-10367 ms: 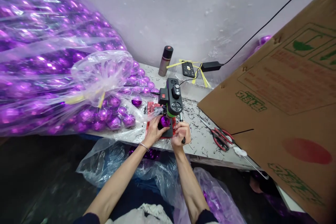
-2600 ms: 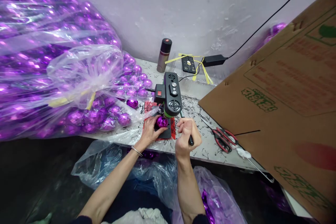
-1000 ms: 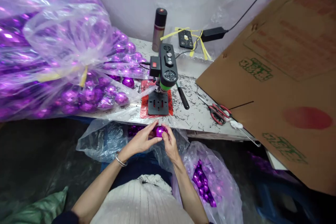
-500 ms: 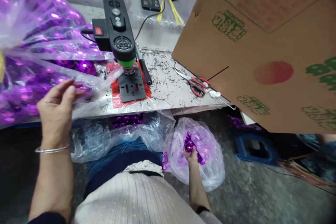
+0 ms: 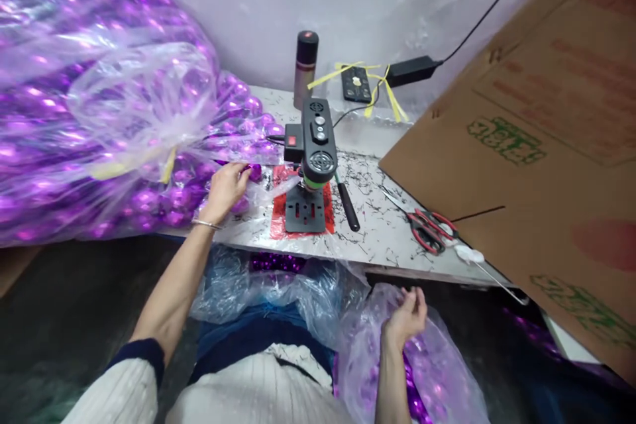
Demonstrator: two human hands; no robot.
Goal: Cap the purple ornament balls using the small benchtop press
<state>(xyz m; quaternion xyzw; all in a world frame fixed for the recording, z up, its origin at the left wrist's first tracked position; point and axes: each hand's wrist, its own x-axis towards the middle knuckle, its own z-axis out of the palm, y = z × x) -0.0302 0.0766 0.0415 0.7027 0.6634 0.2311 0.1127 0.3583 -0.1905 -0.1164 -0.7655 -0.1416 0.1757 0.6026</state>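
Note:
My left hand [image 5: 227,191] is at the back of the table, its bent fingers closed around a shiny purple bauble [image 5: 255,172]; the fingers partly hide the grip. More purple baubles fill the large clear bag [image 5: 144,86] beside it. My right hand [image 5: 405,319] is raised over an open plastic bag [image 5: 447,371], its fingers loosely curled and apart with nothing visible in them. Purple shiny pieces lie inside that bag. Between my hands stands a small black machine [image 5: 318,139] with a slotted metal base plate [image 5: 305,220] on a red sheet [image 5: 279,212].
Red-handled scissors [image 5: 428,230] and a black-handled tool [image 5: 348,207] lie on the white table [image 5: 377,238], among dark scraps. A large cardboard box [image 5: 536,179] leans in from the right. Behind the machine are a spray can [image 5: 305,69], a black device [image 5: 356,83] and a power adapter [image 5: 411,71].
My left hand has moved toward the machine and closed on a bauble. My right hand has let go of the purple piece it held and risen from the bag. The view has shifted.

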